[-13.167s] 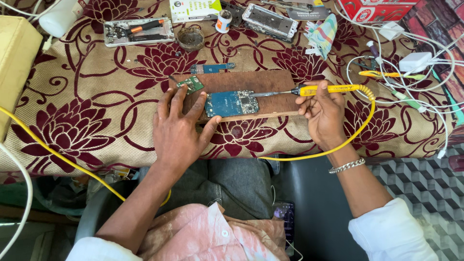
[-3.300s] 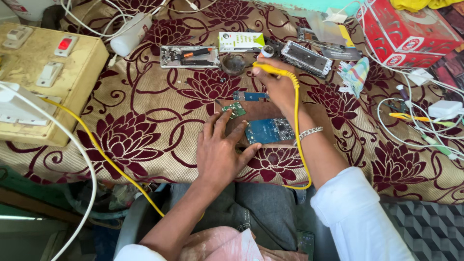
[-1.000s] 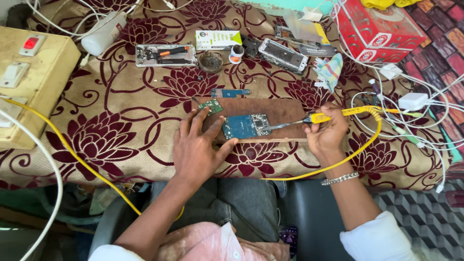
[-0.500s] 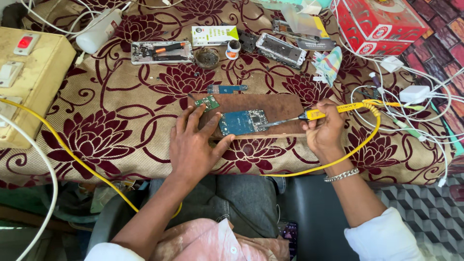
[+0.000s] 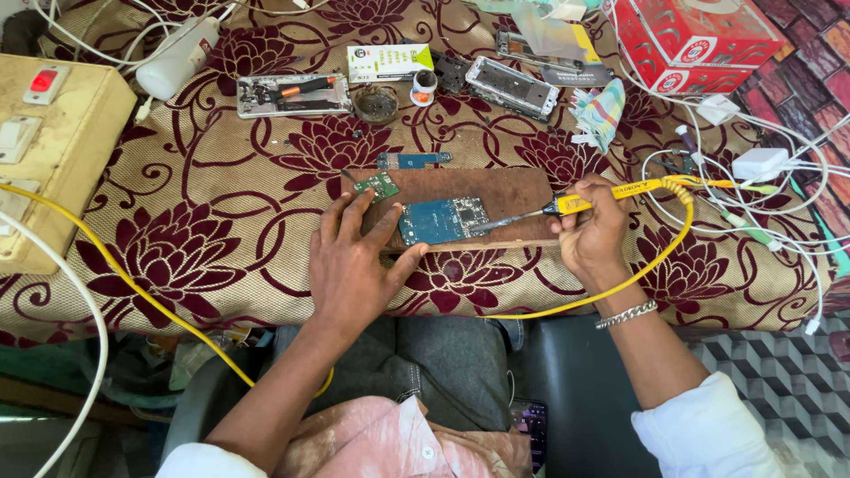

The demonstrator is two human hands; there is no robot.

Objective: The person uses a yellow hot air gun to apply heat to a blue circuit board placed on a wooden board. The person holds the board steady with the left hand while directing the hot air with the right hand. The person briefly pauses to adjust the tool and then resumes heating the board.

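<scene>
Seated at a bench draped in a maroon floral cloth (image 5: 221, 257), a person is pressing the left hand (image 5: 350, 265), fingers spread flat, onto a brown wooden board (image 5: 513, 190), the thumb resting against the near edge of a blue circuit board (image 5: 441, 219) lying at the board's middle. Meanwhile the right hand (image 5: 591, 239) is gripping a yellow soldering iron (image 5: 602, 196), closed around its handle, the metal tip touching the circuit board's right end. A small green circuit piece (image 5: 382, 186) is sitting just beyond the left fingertips. A beige switch box (image 5: 49, 150) is standing at far left, a red carton (image 5: 695, 40) at far right.
</scene>
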